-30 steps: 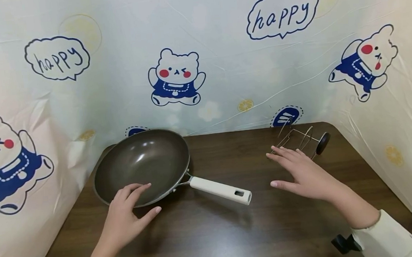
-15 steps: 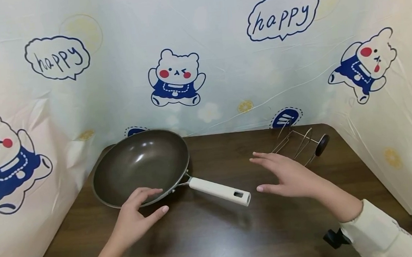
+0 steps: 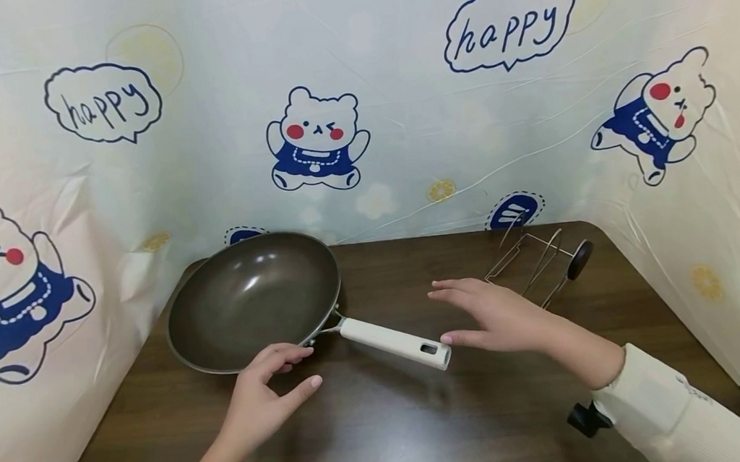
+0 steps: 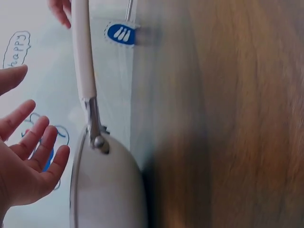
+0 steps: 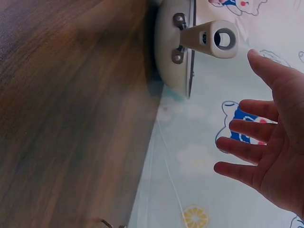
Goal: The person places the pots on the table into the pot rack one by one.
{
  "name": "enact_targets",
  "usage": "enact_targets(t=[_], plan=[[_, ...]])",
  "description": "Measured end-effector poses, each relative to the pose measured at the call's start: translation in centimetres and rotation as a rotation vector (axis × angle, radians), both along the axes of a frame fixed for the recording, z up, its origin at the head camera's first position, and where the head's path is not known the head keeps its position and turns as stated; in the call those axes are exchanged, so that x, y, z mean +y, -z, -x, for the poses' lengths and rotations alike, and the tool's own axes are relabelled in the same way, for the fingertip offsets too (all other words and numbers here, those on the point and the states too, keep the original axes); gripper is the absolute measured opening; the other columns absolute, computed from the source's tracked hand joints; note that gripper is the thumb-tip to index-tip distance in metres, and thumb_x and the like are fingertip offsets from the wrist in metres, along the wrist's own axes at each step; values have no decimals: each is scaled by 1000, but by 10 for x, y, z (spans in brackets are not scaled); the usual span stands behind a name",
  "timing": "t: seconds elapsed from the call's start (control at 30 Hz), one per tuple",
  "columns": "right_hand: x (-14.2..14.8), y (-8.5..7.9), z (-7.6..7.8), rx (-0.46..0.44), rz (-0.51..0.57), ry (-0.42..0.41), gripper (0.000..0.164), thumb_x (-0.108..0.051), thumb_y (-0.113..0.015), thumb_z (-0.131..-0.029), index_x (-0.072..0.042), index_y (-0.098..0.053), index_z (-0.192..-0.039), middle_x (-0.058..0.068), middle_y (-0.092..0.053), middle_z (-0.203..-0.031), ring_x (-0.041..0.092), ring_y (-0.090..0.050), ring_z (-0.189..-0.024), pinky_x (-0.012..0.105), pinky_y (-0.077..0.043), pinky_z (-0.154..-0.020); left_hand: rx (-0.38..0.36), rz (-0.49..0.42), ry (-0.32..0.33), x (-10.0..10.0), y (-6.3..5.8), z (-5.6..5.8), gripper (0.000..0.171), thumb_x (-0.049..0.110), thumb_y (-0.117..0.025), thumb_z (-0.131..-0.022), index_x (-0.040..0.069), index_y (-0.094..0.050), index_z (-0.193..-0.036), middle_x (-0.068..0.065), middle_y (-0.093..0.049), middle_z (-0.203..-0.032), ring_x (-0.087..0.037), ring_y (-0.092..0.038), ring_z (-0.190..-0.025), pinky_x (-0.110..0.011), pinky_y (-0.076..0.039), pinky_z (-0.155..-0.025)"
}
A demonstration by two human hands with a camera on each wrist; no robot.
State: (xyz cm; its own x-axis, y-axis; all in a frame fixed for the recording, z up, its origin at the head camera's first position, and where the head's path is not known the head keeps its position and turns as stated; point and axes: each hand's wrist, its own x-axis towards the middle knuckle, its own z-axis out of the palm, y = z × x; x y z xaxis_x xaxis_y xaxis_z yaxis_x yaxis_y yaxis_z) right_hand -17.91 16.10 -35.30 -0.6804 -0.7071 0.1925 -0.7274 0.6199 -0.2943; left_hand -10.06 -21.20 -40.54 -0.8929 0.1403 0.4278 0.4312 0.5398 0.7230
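Observation:
A large frying pan [image 3: 254, 298] with a dark brown inside sits on the left of the table, its white handle [image 3: 392, 342] pointing right and toward me. My left hand [image 3: 261, 392] hovers at the pan's near rim, fingers loosely bent and thumb apart, holding nothing. Beyond the handle's end is my right hand [image 3: 497, 315], fingers stretched out and nothing in it. In the right wrist view the handle's hollow end [image 5: 224, 39] lies just past the right thumb. The left wrist view shows the pan's pale outer side [image 4: 109, 185] beside the left hand [image 4: 28, 161].
A wire rack [image 3: 538, 257] with a black round end piece stands at the back right of the brown wooden table [image 3: 386, 433], partly behind the right hand. Printed cloth [image 3: 400, 112] with bears hangs around the back and sides. A black strap piece [image 3: 587, 419] hangs below the right sleeve.
My left hand has moved right along the pan's near rim. My right hand has moved left, away from the wire rack and toward the handle's end. The pan stays in place.

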Motion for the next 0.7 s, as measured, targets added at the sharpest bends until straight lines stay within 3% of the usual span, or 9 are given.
enact_targets(t=[0.1,0.3,0.57,0.7], plan=[[-4,2,2,-20,1,-13,65,-51,-63,-91,-11,-51,-141,9,-45,-148,30,-42,-135,52,-38,-105,-45,-45,24,5,4,0,33,14,-83,-79,18,-71,-109,6,-65,-109,-14,-59,-97,-27,-52,-82],[-8,6,6,-61,5,-28,60,-48,-61,-93,-8,-54,-138,13,-48,-145,32,-43,-133,51,-37,-106,-203,-175,59,12,14,1,32,13,-81,-80,13,-71,-110,3,-69,-109,-22,-63,-100,-33,-54,-84],[-13,11,10,-217,56,-70,57,-44,-61,-95,-7,-54,-137,14,-48,-144,32,-43,-133,51,-37,-106,-512,-404,105,29,23,2,41,11,-78,-83,0,-65,-120,-21,-64,-117,-30,-63,-106,-28,-53,-85],[-17,14,11,-267,95,-90,55,-41,-62,-95,-6,-54,-137,14,-48,-144,31,-44,-133,51,-38,-105,-619,-498,108,37,29,6,47,11,-76,-84,-6,-60,-125,-25,-61,-122,-28,-61,-110,-27,-51,-88]])
